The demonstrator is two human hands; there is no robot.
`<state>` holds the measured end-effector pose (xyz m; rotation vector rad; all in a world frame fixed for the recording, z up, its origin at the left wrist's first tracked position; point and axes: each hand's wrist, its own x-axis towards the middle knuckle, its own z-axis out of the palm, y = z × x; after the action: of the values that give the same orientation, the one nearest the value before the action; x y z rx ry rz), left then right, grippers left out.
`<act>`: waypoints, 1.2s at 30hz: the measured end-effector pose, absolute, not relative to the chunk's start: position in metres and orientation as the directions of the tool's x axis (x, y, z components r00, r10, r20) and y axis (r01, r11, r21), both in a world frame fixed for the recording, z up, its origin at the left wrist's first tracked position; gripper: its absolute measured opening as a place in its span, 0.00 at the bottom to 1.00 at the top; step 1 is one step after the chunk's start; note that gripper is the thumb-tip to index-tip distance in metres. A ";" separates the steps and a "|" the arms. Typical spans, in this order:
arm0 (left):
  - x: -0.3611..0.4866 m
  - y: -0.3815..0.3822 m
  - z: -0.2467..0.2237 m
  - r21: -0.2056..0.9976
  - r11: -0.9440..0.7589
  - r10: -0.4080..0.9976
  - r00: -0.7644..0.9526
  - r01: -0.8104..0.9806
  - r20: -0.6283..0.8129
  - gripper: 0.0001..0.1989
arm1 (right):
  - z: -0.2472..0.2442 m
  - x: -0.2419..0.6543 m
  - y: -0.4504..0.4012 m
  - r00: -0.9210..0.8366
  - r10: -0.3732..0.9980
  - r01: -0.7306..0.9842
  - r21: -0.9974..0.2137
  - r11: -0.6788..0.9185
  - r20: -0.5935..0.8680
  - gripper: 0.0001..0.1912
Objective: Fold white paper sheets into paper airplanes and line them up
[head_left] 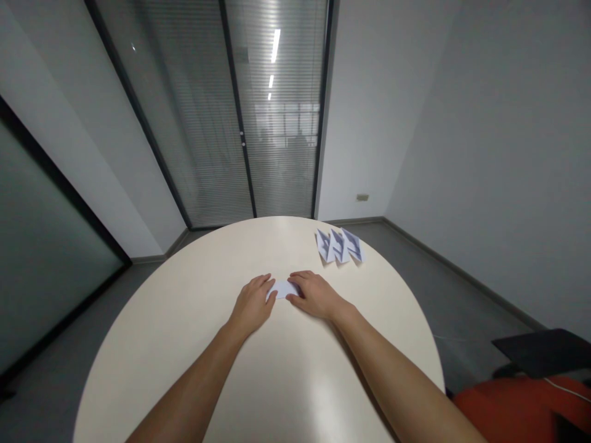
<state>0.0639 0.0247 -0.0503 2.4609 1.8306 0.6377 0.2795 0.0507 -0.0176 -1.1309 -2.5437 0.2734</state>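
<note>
A small white piece of paper (282, 290), seemingly folded, lies at the middle of the round table (184, 307). My left hand (253, 303) grips its left end, thumb at the near edge and fingers at the far edge. At the right end, my right hand (317, 295) holds it the same way, with the fingers covering that end. Only the middle of the paper shows between the hands. Beyond my right hand, three folded papers with dark printed markings (339, 247) stand side by side in a row, partly opened out.
At the lower right, beside the table, are a red chair seat (521, 409) and a black armrest-like panel (545, 351). Glass panels with blinds (281, 160) stand behind the table. A wall socket (362, 197) sits low on the white wall.
</note>
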 end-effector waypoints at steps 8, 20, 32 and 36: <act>0.063 0.022 -0.048 0.284 -0.319 0.915 0.216 0.904 0.341 0.16 | -0.020 0.282 0.052 -0.589 0.779 0.718 -0.303 0.626 0.215 0.20; 0.066 0.018 -0.046 0.286 -0.310 0.918 0.207 0.907 0.338 0.12 | -0.015 0.283 0.051 -0.527 0.823 0.779 -0.269 0.567 0.212 0.18; 0.065 0.019 -0.051 0.312 -0.344 0.908 0.228 0.886 0.352 0.13 | -0.017 0.286 0.057 -0.438 0.882 0.790 -0.392 0.471 0.175 0.20; 0.063 0.020 -0.054 0.282 -0.351 0.898 0.235 0.893 0.372 0.15 | -0.022 0.286 0.060 -0.430 0.885 0.756 -0.464 0.462 0.179 0.18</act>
<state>0.0632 0.0205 -0.0539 2.4608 1.7838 0.7525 0.2859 0.0600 -0.0216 -1.3791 -2.3192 0.4437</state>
